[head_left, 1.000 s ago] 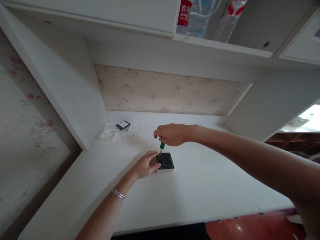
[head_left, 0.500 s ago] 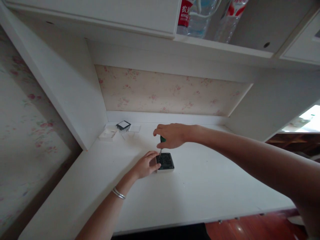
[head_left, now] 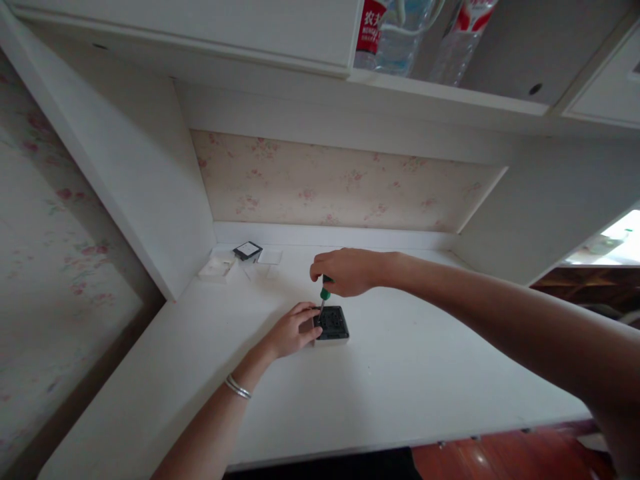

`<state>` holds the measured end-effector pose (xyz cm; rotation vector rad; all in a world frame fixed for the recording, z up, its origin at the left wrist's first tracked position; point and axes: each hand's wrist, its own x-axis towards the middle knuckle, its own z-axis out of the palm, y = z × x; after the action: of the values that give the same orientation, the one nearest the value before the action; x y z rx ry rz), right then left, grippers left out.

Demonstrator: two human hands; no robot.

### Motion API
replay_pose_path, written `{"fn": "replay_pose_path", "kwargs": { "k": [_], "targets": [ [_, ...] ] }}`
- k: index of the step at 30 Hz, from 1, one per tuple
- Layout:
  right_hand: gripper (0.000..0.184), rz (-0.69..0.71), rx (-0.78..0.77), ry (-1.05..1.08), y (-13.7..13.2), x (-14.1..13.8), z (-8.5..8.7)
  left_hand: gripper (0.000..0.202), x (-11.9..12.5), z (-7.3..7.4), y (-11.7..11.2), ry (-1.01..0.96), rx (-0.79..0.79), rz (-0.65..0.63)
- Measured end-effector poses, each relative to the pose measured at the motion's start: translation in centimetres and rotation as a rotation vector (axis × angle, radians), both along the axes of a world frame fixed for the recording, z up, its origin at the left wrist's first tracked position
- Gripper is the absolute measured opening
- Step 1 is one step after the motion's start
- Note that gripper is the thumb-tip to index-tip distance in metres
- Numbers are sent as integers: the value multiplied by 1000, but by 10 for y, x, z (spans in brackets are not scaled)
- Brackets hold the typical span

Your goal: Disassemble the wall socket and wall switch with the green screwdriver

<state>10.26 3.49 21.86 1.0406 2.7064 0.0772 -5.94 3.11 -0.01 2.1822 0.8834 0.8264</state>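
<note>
My right hand is closed around the green handle of a screwdriver. The slim metal shaft slants down, and its tip meets the left part of a square black-and-white box. That box lies on the white desk with its dark, finely detailed black face up and a pale rim below. With thumb and fingers, my left hand grips its left side. A silver bracelet circles my left wrist. Whether a screw sits under the tip is too small to tell.
At the desk's back left lie a dark square piece with a white label, a clear-white tray and a thin white plate. Overhead, a shelf holds plastic bottles. A white side panel bounds the left.
My right hand has shifted slightly right and turned, so more of the green handle shows below it. The left hand and the box have stayed in place.
</note>
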Motion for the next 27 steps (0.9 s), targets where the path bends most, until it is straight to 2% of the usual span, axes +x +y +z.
{"fn": "replay_pose_path", "kwargs": {
  "k": [4,8,13,18,27],
  "targets": [
    [39,34,-26,18,-4,5,3,37,1,-2,0,-13,11,10],
    [32,57,-22,73,-10,18,8,34,2,-3,0,-25,6,22],
    [22,-59,24,85,-17,39,12,30,5,-5,0,-46,-16,50],
    [21,-155,36,47,-20,57,7,28,6,-5,-1,-19,-15,67],
    [22,-172,21,30,-17,62,-5,26,6,-12,2,-25,-19,95]
  ]
}}
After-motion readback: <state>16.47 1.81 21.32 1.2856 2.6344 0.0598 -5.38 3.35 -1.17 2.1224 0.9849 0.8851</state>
